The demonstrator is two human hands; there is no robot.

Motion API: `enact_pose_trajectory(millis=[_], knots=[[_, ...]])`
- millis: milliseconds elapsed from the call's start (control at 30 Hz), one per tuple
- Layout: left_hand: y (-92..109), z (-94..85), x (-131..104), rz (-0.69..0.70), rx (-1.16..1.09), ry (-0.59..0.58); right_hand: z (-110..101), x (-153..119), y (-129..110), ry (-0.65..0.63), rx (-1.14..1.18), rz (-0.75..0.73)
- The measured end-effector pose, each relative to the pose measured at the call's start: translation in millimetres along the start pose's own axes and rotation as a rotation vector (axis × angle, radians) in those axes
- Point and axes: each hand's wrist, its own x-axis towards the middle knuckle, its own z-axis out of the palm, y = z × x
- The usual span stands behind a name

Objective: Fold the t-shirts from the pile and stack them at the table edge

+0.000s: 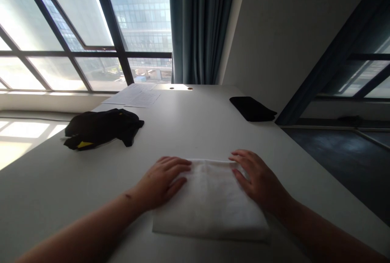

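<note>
A white folded cloth [213, 206] lies flat on the white table [183, 129], close in front of me. My left hand [166, 180] rests on its upper left part, fingers apart and pointing right. On the upper right corner lies my right hand [256, 177], its fingers spread over the cloth's edge. Neither hand has its fingers closed round the fabric. The cloth's side edges are partly hidden under both hands.
A crumpled black cloth [102, 127] with a yellow patch lies at the left. A folded black item [252, 108] sits near the table's right edge. Paper sheets [141, 98] lie at the far left end, before the windows and a blue curtain [202, 27].
</note>
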Motion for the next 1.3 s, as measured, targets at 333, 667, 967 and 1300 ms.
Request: enact_pose_trajectory(millis=[333, 667, 967, 1300], knots=[[-10.1, 38.5, -10.5, -0.123, 0.205, -0.236, 37.7, -3.7, -12.0, -0.436, -0.038, -0.04], [-7.4, 19.9, -2.6, 0.105, 0.083, -0.319, 34.3, 4.8, 8.9, -0.439, -0.033, 0.043], [-18.1, 29.7, -5.1, -0.077, 0.2, -0.227, 25.8, 9.1, 1.8, -0.487, -0.039, 0.077], [-24.5, 29.6, -2.0, -0.37, 0.237, -0.267, 25.2, 7.7, 3.7, -0.451, -0.005, 0.103]])
